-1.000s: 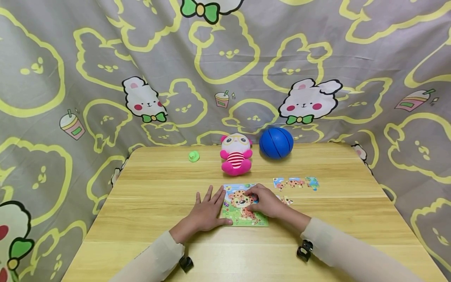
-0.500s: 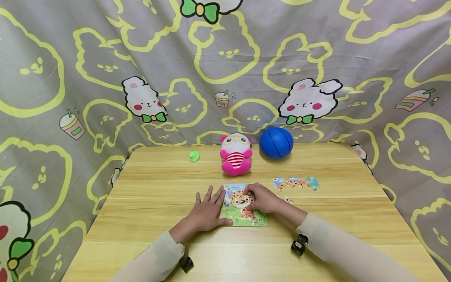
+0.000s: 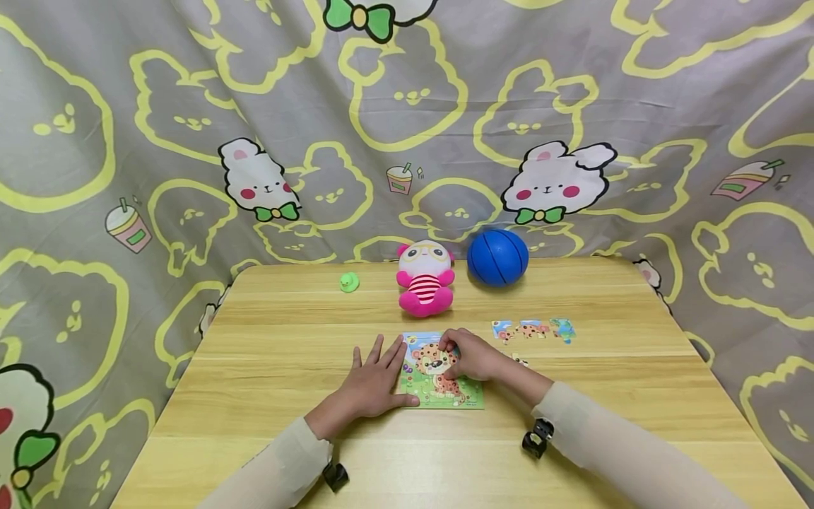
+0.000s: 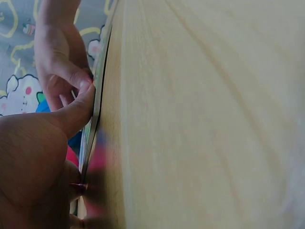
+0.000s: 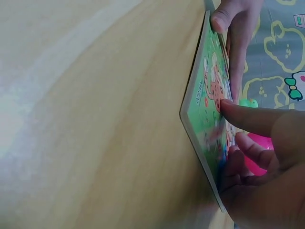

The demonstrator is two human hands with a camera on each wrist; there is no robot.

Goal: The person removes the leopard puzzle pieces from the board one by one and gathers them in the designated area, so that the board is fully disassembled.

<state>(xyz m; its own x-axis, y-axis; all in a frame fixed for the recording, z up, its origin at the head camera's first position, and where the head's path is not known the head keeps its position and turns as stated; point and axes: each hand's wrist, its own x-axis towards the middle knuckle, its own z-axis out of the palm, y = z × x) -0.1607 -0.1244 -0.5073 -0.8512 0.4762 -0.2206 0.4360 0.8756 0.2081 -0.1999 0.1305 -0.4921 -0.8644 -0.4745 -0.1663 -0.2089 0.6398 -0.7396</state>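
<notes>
A jigsaw puzzle board (image 3: 416, 396) with a spotted leopard cub on green grass lies flat on the table. My left hand (image 3: 375, 385) spreads its straight fingers along the board's left edge, its thumb resting on the lower left corner. Over the board's right half, my right hand (image 3: 477, 357) bends its thumb and fingers together around a puzzle piece, mostly hidden beneath them; a bit of blue shows there. In the right wrist view the thumb (image 5: 252, 119) meets the picture surface. In the left wrist view the left thumb (image 4: 76, 112) reaches over the board's rim.
Loose puzzle pieces (image 3: 533, 330) lie in a row right of the board, and another piece (image 3: 520, 360) is partly covered by the right hand. Farther back are a pink panda plush (image 3: 425, 279), a blue ball (image 3: 498, 258) and a green toy duck (image 3: 349, 283). A patterned curtain (image 3: 331, 297) hangs behind.
My right hand has shifted slightly left and away from me over the board, and its fingers have drawn nearer the surface. My left hand stays in place.
</notes>
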